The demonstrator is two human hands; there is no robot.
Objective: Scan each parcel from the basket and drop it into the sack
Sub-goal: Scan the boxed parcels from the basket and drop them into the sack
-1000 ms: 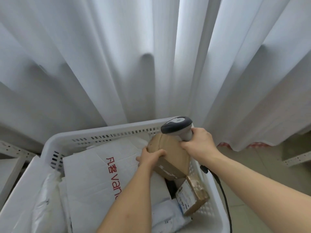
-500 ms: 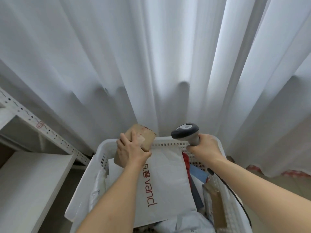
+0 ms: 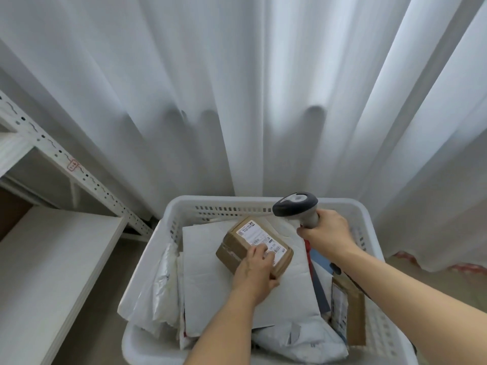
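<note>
A white plastic basket stands before me, packed with parcels. My left hand grips a small brown cardboard box from its near end, its white shipping label facing up, above a large white mailer. My right hand grips the handle of a grey barcode scanner, whose dark head sits just right of and above the box, over the basket's far rim. The scanner's cable runs down along my right forearm. No sack is in view.
White curtains hang close behind the basket. A white metal shelf unit stands to the left with a bare board. Other parcels in the basket include a grey plastic bag, a crumpled silver bag and another brown box at the right wall.
My left hand has turned the brown box label side up and brought it back from the basket's far left corner toward the middle. The scanner stays above the far rim.
</note>
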